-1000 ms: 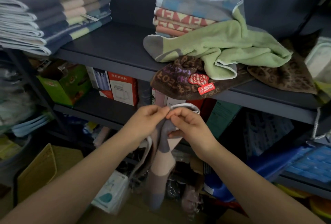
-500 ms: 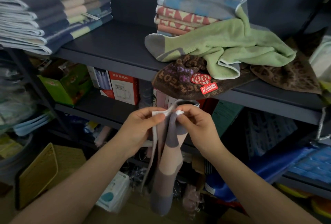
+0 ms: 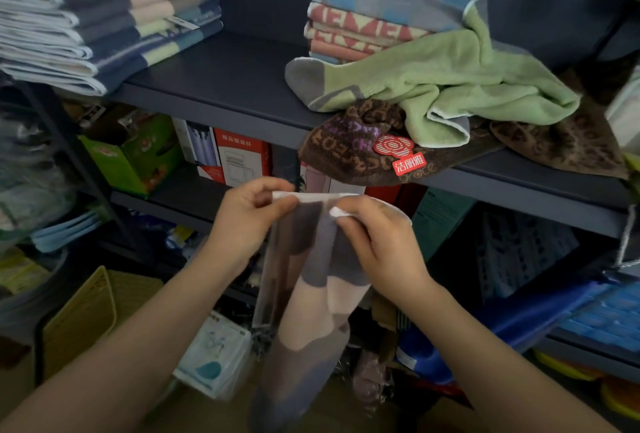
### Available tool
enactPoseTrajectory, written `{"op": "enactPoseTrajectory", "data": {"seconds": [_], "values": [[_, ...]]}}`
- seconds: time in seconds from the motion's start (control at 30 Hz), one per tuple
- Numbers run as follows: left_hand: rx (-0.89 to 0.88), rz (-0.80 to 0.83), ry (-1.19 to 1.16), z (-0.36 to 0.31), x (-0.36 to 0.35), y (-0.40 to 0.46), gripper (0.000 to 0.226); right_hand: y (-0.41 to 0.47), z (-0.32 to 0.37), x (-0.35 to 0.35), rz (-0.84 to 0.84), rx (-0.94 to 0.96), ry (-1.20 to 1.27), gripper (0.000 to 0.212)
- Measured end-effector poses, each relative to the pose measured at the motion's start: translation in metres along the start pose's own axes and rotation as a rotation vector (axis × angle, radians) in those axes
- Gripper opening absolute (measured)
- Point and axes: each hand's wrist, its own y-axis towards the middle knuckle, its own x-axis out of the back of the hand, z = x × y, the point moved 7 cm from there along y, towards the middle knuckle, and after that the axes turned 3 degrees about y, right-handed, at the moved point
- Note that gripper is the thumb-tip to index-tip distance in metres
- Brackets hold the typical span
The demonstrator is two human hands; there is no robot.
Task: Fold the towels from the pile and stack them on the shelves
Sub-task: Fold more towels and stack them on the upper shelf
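Below both hands' (image 3: 249, 221) (image 3: 377, 242) grip, the towel (image 3: 311, 308) hangs.

Hanging towel's (image 3: 304, 311) lower end blurred, brown towel (image 3: 561, 141) perhaps cut off right

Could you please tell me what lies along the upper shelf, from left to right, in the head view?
Tall stack of folded striped towels → bare stretch of shelf → small stack of folded patterned towels → crumpled green towel lying over brown towels.

The left hand (image 3: 251, 221) and right hand (image 3: 377, 242) have drawn apart, stretching the towel's (image 3: 311, 280) white top edge between them
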Motion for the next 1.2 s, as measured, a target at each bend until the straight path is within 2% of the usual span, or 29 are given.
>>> {"op": "enactPoseTrajectory", "data": {"seconds": [0.03,0.1,0.13,0.17,0.23,0.27,0.3,0.33,0.4,0.43,0.47,0.57,0.63,0.73,0.9,1.07,1.2], "values": [[-0.016,-0.007,0.044,0.002,0.004,0.002,0.021,0.000,-0.009,-0.013,0.170,-0.062,-0.079,0.028],[-0.022,0.013,0.122,0.011,0.005,0.003,0.021,-0.009,-0.030,-0.047,0.613,-0.168,-0.203,0.022],[-0.021,0.025,0.166,0.017,0.004,0.002,0.021,-0.012,-0.032,-0.052,0.645,-0.186,-0.183,0.018],[-0.024,0.026,0.202,0.021,0.004,0.002,0.020,-0.010,-0.031,-0.050,0.552,-0.178,-0.132,0.017],[-0.017,0.009,0.220,0.027,0.006,0.004,0.017,-0.002,-0.021,-0.030,0.220,-0.145,-0.038,0.021],[-0.010,0.006,0.220,0.029,0.007,0.005,0.015,-0.001,-0.014,-0.024,0.107,-0.111,-0.037,0.025],[-0.007,0.008,0.218,0.029,0.006,0.006,0.014,-0.002,-0.010,-0.023,0.065,-0.082,-0.071,0.025],[-0.010,0.009,0.217,0.028,0.005,0.006,0.013,-0.002,-0.011,-0.029,0.117,-0.065,-0.144,0.022],[-0.030,0.026,0.212,0.025,0.000,0.005,0.010,-0.003,-0.023,-0.053,0.422,-0.070,-0.246,0.020],[-0.039,0.038,0.210,0.023,-0.003,0.004,0.010,-0.007,-0.024,-0.062,0.552,-0.061,-0.193,0.022],[-0.043,0.049,0.207,0.021,-0.005,0.002,0.011,-0.009,-0.021,-0.067,0.606,-0.037,-0.091,0.026],[-0.002,0.077,0.124,0.018,-0.013,-0.002,0.013,-0.004,-0.003,-0.056,0.456,0.075,0.079,0.025],[0.047,0.095,0.056,0.017,-0.018,-0.006,0.014,0.003,-0.001,-0.044,0.302,0.113,0.066,0.020],[0.132,0.125,-0.064,0.017,-0.022,-0.011,0.013,0.010,-0.011,-0.031,0.147,0.045,0.071,0.023],[0.196,0.195,-0.199,0.010,-0.025,-0.016,0.017,0.005,-0.014,-0.025,0.091,0.047,0.103,0.016],[0.133,0.138,-0.149,0.003,-0.022,-0.018,0.015,0.005,-0.012,-0.024,0.045,0.036,0.090,0.021],[0.086,0.170,-0.139,-0.002,-0.024,-0.019,0.016,0.006,-0.007,-0.015,-0.059,0.038,0.016,0.021]]}}
